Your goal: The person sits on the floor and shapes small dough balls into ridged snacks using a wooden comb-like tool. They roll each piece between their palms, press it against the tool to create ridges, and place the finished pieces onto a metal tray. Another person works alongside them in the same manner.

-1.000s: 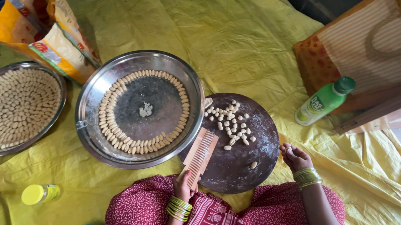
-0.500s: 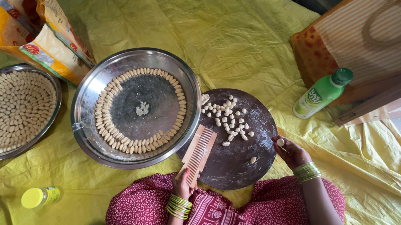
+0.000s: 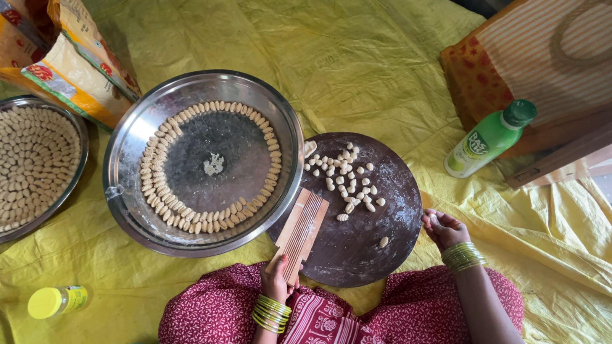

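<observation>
Head view: left hand [image 3: 276,278] grasps a ridged wooden board [image 3: 301,232]; right hand [image 3: 444,228] pinches a dough piece beside the round dark board [image 3: 362,227].

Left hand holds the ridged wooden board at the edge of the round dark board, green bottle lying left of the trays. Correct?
Not quite. In the head view the green bottle lies right of the round dark board, beside the striped bag. The left hand does hold the ridged wooden board.

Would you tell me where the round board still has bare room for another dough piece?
The round dark board is bare across its lower half, between the ribbed wooden paddle and the right hand, apart from one stray piece. Its upper part is crowded with small dough pieces.
</observation>
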